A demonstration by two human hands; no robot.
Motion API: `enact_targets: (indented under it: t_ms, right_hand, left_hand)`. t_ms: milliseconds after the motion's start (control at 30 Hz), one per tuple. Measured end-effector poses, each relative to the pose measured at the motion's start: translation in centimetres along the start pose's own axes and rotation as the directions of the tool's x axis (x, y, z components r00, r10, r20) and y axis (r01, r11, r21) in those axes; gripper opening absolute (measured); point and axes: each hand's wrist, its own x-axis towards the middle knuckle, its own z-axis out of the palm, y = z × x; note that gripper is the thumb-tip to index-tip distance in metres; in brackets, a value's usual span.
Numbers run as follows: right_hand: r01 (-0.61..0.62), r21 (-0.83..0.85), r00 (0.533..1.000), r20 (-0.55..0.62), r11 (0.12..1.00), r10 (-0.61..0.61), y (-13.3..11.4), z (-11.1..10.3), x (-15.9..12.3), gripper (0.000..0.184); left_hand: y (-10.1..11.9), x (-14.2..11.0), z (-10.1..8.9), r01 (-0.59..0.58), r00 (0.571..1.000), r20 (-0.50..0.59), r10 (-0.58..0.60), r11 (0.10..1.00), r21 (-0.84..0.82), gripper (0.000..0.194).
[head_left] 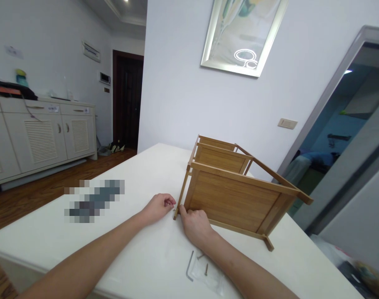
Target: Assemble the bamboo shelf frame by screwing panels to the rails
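A wooden shelf rack (233, 198) lies on its side on the white table, its slatless panels showing. My right hand (196, 224) grips the near left end of its frame, with the thumb pressed along the rail. Just left of that corner, my left hand (160, 207) is closed in a pinch. A tiny piece like a screw end shows between its fingertips and the frame, too small to tell for sure. Below my right hand lie a hex key (188, 268), a screw (206, 270) and a clear plastic bag (212, 280). Another screw lies partly hidden by my forearm.
The white table (136, 178) reaches toward the wall, with a blurred-out dark object (96, 201) on its left part. Louvered cabinets (40, 137) stand at the left. A framed picture (244, 35) hangs on the wall; a doorway opens at the right, with bagged items beside the table.
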Motion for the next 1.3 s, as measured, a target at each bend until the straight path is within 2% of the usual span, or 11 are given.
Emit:
enact_targets:
  t_ms: [333,733,1067,1300]
  right_hand:
    - [0.005,0.010,1.000,-0.017,1.000,-0.004,-0.07,0.08,0.05,0.035]
    - [0.005,0.005,1.000,-0.003,1.000,-0.005,-0.03,-0.01,0.04,0.035]
    - [0.004,0.002,1.000,-0.002,1.000,-0.004,-0.01,0.04,0.03,0.036]
    - [0.002,0.003,1.000,0.001,1.000,-0.002,-0.09,-0.07,0.09,0.034]
  left_hand:
    - [0.51,-0.70,0.02,-0.131,0.991,0.038,0.128,0.984,0.118,0.023]
    - [0.33,0.07,0.54,-0.006,1.000,0.016,0.005,0.997,0.075,0.018]
    - [0.46,-0.30,0.15,-0.074,0.997,0.023,0.072,0.990,0.116,0.023]
    - [0.25,-0.09,0.78,-0.034,0.999,-0.006,0.035,0.993,0.109,0.018]
